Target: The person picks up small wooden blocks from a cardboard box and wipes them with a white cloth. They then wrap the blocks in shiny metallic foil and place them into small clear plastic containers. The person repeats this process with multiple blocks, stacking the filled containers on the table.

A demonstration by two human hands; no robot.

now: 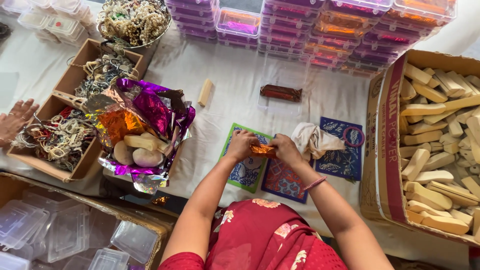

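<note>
A: We're starting w/ the big stuff. The carton of wooden blocks (440, 145) is sitting at 3 o'clock, open side up, prob. so we're reaching in w/o standing. Stacks of clear lidded boxes (345, 30) w/ purple and orange foil inside are lining the 12 o'clock edge.

B: And at 9 o'clock we're keeping the cardboard trays of beaded jewellery (60, 140), w/ the heap of foil sheets (140, 120) and bare blocks lying on top, near at hand.

A: Another person's hand (15, 120) is resting at the far 9 o'clock edge – not ours.

B: Centre now. We're working over the printed mats (250, 170), a cloth (312, 140) just at 2 o'clock of our hands.

A: Our left hand (242, 145) and right hand (286, 149) are both pinching the orange-foil piece (263, 150), fingers curled narrow on each end, holding it level just above the mats, seemingly so the foil's staying taut.

B: One wrapped piece (281, 92) is lying in an open clear box at 12.
</note>
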